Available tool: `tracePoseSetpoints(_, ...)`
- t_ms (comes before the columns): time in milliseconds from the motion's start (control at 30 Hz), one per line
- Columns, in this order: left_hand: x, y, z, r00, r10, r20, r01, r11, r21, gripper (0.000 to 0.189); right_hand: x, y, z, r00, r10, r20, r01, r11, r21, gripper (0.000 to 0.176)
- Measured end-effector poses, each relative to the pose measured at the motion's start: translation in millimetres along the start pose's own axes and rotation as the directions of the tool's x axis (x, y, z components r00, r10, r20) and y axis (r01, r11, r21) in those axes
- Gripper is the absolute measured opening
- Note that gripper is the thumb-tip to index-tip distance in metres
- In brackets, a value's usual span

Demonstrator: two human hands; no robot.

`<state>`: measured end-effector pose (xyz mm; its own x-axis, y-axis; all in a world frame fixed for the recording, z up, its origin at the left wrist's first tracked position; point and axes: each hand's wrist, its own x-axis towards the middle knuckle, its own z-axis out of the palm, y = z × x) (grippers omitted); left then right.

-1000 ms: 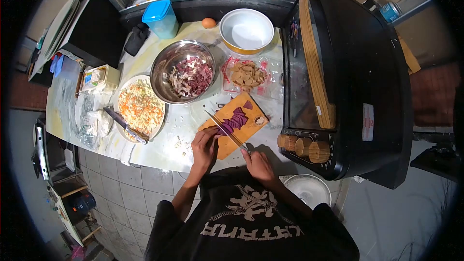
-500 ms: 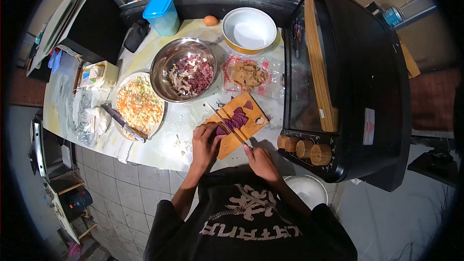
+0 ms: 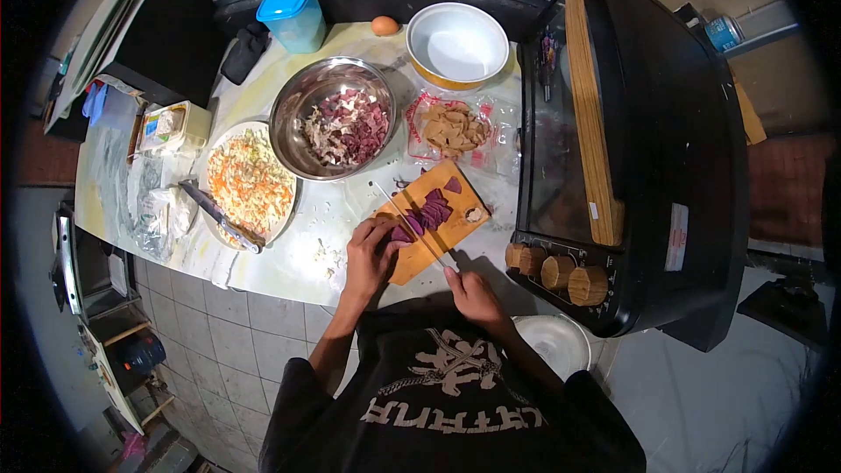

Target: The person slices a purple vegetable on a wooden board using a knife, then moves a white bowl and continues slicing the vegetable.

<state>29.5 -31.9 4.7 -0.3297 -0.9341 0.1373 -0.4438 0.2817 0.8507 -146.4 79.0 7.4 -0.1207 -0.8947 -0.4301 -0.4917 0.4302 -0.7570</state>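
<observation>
On a wooden cutting board (image 3: 457, 177) lie dark purple slices (image 3: 435, 208), with one separate piece near the board's far end and a small pale item at its right edge. My left hand (image 3: 371, 250) presses with bent fingers on the uncut part of the purple food at the board's left side. In my right hand (image 3: 474, 291) is the handle of a knife (image 3: 427, 246), whose blade crosses the board diagonally, beside my left fingertips and against the purple food.
A steel bowl (image 3: 282, 127) of purple and white pieces and a plate (image 3: 286, 215) of shredded vegetables stand left. Another knife (image 3: 219, 215) rests on the plate. Behind are brown slices (image 3: 454, 128) on plastic, a white bowl (image 3: 457, 44) and an egg (image 3: 384, 26). A black oven (image 3: 666, 149) stands right.
The view has shifted slightly, so the bowls and oven sit a little differently in it. Both hands keep nearly the same place on the food and knife.
</observation>
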Motion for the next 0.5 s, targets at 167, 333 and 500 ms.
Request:
tracePoseSetpoints(167, 0.0, -3.0, 0.3, 0.999, 0.038, -0.022, -0.039, 0.999, -0.016, 0.029, 0.1, 14.0, 4.9, 0.999, 0.004, -0.035, -0.005, 1.000, -0.012, 0.056)
tracePoseSetpoints(333, -1.2, -5.5, -2.3, 1.000, 0.003, 0.012, -0.002, 0.997, -0.075, 0.028, 0.8, 12.6, 4.5, 0.997, 0.012, -0.077, -0.011, 1.000, 0.015, 0.059)
tracePoseSetpoints(500, -0.5, -4.7, -4.4, 0.999, -0.023, 0.037, 0.027, 0.994, -0.105, 0.029, -0.1, 9.5, 1.2, 0.998, 0.063, 0.008, -0.063, 0.998, 0.000, 0.053)
